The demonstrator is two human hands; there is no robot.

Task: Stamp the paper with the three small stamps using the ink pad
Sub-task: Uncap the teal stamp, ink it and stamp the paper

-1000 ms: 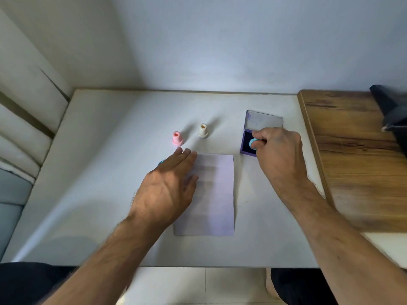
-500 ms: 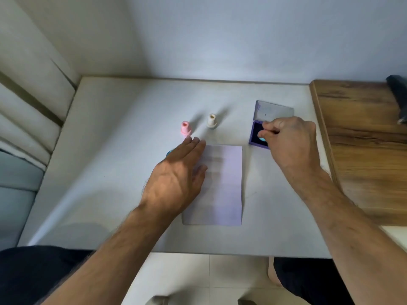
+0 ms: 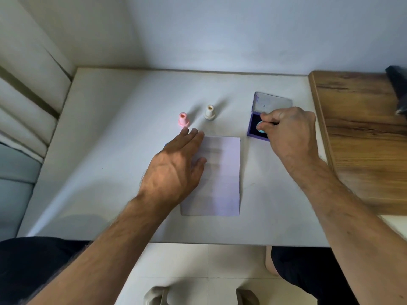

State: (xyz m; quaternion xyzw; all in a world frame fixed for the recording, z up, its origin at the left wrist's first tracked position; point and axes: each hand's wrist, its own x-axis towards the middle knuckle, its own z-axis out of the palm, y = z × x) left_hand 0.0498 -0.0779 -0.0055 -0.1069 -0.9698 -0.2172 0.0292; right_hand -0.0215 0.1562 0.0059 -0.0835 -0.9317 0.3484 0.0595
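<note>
Resting flat, fingers straight, the left hand (image 3: 176, 170) lies on the left edge of the paper (image 3: 220, 177), palm down. The paper sits on the white surface (image 3: 110, 150), long side running away from the person. The right hand (image 3: 288, 133) has its fingers curled round a blue stamp (image 3: 260, 127), which stands on the dark pad of the purple ink pad (image 3: 253, 128); whether the stamp face is pressed fully down cannot be told. The ink pad's lid (image 3: 273, 102) lies open behind the tray, beyond the paper's far right corner. A pink stamp (image 3: 183, 119) and a white stamp (image 3: 209, 112) stand upright, apart from each other, beyond the left fingertips. A wooden top (image 3: 363, 128) adjoins the surface on the right.
</note>
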